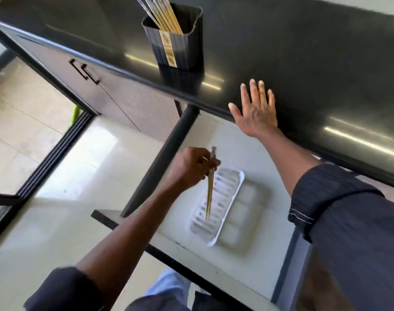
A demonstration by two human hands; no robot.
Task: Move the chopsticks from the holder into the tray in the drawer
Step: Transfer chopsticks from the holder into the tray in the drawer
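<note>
A dark ribbed holder (180,48) stands on the black countertop (303,63) with several yellow chopsticks (162,14) leaning out of it to the upper left. Below the counter an open drawer (247,261) holds a white slotted tray (216,205). My left hand (191,168) is shut on a pair of chopsticks (210,196), which hang almost straight down with their tips over the tray's slots. My right hand (255,108) lies flat with fingers spread on the counter's front edge, holding nothing.
Dark cabinet doors with a black handle (84,71) run to the left under the counter. A pale tiled floor (34,122) and a dark sliding-door track (54,153) lie at left. A second moulded pale tray section (245,212) sits right of the slotted tray.
</note>
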